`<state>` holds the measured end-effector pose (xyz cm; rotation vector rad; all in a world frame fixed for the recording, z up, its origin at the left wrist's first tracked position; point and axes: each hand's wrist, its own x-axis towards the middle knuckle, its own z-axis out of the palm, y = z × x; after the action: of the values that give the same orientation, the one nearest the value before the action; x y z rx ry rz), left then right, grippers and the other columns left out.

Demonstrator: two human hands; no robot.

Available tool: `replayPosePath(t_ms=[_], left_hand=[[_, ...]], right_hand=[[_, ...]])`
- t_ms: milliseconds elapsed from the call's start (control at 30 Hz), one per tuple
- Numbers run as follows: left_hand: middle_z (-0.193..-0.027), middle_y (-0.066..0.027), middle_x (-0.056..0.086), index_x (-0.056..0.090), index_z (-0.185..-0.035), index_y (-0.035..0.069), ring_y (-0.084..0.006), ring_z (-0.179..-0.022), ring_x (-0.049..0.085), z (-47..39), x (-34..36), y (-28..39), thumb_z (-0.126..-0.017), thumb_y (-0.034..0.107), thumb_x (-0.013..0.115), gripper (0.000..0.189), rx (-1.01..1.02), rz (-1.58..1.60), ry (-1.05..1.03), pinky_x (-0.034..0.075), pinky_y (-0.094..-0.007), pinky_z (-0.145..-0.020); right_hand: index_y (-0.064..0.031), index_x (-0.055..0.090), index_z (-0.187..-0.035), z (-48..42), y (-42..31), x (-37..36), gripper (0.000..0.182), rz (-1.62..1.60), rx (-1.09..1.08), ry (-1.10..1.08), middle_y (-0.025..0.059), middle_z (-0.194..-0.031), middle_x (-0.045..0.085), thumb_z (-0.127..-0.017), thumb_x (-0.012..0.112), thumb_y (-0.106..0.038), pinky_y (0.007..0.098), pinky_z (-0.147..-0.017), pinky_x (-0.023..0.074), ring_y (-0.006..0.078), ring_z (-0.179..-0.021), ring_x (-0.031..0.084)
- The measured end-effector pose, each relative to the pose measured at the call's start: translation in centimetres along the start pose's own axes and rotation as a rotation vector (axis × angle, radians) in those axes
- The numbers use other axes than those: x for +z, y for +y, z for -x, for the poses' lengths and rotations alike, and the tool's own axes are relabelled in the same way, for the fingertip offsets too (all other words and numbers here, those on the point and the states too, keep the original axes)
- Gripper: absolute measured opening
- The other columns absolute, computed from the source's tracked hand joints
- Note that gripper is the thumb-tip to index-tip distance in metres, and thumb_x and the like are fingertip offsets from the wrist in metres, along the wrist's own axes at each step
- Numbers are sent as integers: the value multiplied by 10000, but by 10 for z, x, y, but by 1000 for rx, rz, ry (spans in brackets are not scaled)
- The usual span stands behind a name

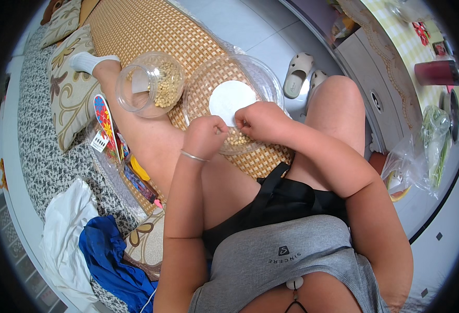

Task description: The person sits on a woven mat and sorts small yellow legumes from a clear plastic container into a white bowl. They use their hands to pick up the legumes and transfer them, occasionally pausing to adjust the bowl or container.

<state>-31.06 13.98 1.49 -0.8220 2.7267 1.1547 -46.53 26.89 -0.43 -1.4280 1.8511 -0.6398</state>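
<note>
My left hand [206, 137], with a silver bangle at its wrist, is above the near left rim of a round clear plastic container [270, 76]. Its thumb and forefinger are pinched together. My right hand [261, 122] reaches over the same container with curled fingertips. Whether either hand grips something small cannot be made out. Pale yellow beans [239, 138] lie in the container's near side, partly hidden by the hands. A white round disc [232, 101] shows at its middle. Left of it, a clear plastic jar [157, 64] lies tilted, holding many similar beans [167, 89].
A woven mat [147, 29] covers the seat beneath the container. Patterned insoles [105, 117], a cushion [71, 98] and blue cloth [104, 242] lie to the left. Light clogs [297, 74] rest on the floor. Bagged green vegetables [434, 144] are at the right.
</note>
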Motion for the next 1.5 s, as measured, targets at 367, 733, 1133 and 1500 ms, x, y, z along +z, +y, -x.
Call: replayPosePath(t_ms=[367, 733, 1133, 1500], left_hand=[[-672, -138, 594, 661, -797, 55, -280, -622, 588, -2, 1, 2, -708, 71, 671, 92, 73, -68, -25, 466, -369, -585], [-631, -146, 577, 656, -787, 49, -305, -609, 578, -3, 3, 5, -712, 67, 663, 77, 82, -91, -33, 455, -388, -579], [-642, -138, 621, 689, -787, 48, -234, -577, 606, -3, 3, 9, -718, 59, 642, 85, 32, -44, -108, 470, -337, -562], [-763, -142, 662, 696, -797, 62, -309, -744, 637, -3, -3, 14, -688, 37, 641, 125, 29, -174, -237, 501, -385, -687]], right_hand=[[-138, 669, -833, 1, -6, 9, 93, 98, -64, -20, 102, -770, 673, -753, 622, -126, 431, -649, 504, 313, -751, 658], [-130, 661, -814, 0, -6, 14, 67, 154, -114, 38, 107, -715, 656, -777, 613, -161, 438, -597, 490, 331, -696, 640], [-47, 620, -843, -8, 14, -25, 50, -1201, 76, -91, -39, -671, 531, -827, 597, -88, 203, -474, 301, 48, -548, 419], [-50, 655, -851, -6, 7, -29, 67, -1188, 132, -121, -39, -639, 511, -859, 611, -101, 197, -467, 256, 29, -534, 378]])
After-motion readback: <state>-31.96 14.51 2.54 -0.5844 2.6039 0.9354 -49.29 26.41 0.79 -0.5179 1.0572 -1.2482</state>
